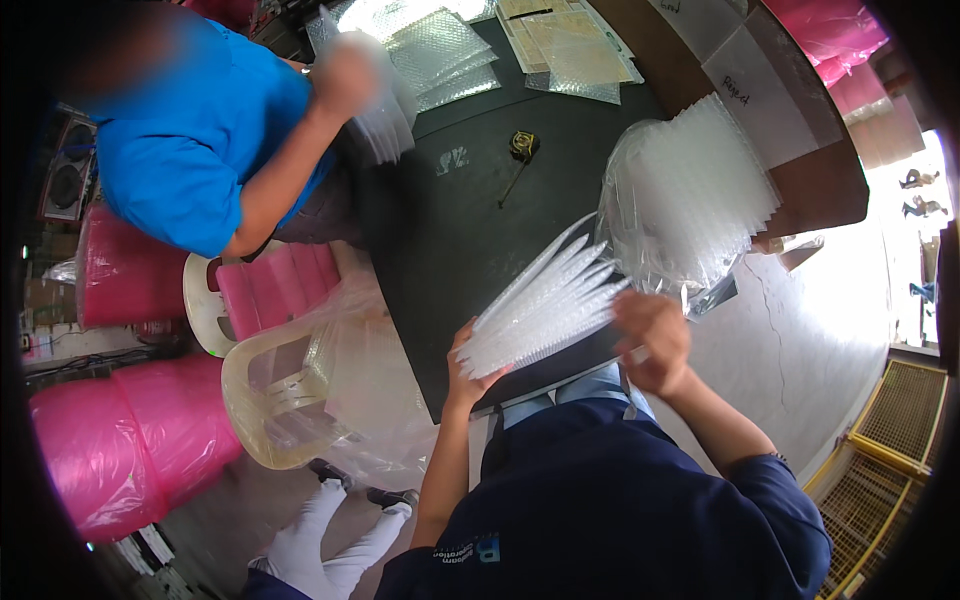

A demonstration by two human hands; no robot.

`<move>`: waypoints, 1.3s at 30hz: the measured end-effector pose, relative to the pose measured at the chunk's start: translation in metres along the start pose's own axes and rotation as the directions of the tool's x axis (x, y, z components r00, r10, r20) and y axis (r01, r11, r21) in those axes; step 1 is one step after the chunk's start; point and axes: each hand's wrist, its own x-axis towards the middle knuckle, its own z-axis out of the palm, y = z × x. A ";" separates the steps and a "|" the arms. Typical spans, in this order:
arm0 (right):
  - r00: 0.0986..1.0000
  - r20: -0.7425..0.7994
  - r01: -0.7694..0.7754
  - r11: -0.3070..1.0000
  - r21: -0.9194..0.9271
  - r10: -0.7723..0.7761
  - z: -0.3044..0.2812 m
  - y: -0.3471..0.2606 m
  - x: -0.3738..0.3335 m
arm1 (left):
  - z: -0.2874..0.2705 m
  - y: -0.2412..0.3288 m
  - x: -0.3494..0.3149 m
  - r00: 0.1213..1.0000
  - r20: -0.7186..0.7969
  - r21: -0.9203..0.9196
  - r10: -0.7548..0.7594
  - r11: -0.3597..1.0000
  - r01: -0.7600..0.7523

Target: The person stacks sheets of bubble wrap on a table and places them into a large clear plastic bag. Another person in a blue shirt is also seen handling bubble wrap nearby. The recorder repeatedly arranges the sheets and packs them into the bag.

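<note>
Fanned bubble-wrap pouches [545,315] over the near edge of the surface [440,270]: likely light, soft, slippery; grip the gathered end. Your left hand [468,372] clasps it; your right hand [656,345], half-curled, blurred, sits by the fanned tips, hold unclear.

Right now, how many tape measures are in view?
1: the tape measure lies on the black table, beyond the fanned white stack in the left hand. Others could be hidden.

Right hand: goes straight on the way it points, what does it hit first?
Probably the near edges of the fanned bubble-wrap stack in the left hand. The right hand is blurred and depth is unclear, so contact may already exist.
</note>
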 end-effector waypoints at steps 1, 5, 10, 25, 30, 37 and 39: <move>0.958 0.261 0.141 0.988 -0.070 -0.118 0.001 -0.011 -0.004 | 0.001 0.004 0.000 0.998 0.008 -0.029 -0.055 0.998 0.055; 0.857 0.514 0.034 0.991 -0.133 0.040 0.043 -0.026 -0.032 | 0.001 0.006 0.004 0.999 -0.033 -0.027 -0.013 1.000 0.012; 0.843 0.522 -0.064 0.987 -0.147 0.132 0.056 -0.034 -0.036 | -0.001 0.003 0.000 0.999 0.018 -0.097 -0.046 0.994 0.047; 0.877 0.480 0.029 0.994 -0.108 0.027 0.047 -0.039 -0.042 | 0.001 -0.011 -0.013 0.995 0.091 -0.059 0.046 0.997 -0.041; 0.872 0.488 0.025 0.994 -0.106 0.030 0.048 -0.042 -0.035 | 0.004 -0.018 -0.015 0.993 0.068 -0.214 -0.100 0.970 0.112; 0.855 0.518 0.028 0.999 -0.031 -0.008 0.049 -0.041 -0.025 | 0.007 -0.014 -0.014 0.999 0.047 -0.088 -0.002 0.996 0.006; 0.865 0.501 -0.013 0.999 -0.047 0.035 0.049 -0.042 -0.024 | 0.007 -0.012 -0.014 0.999 0.051 -0.081 0.003 0.997 0.001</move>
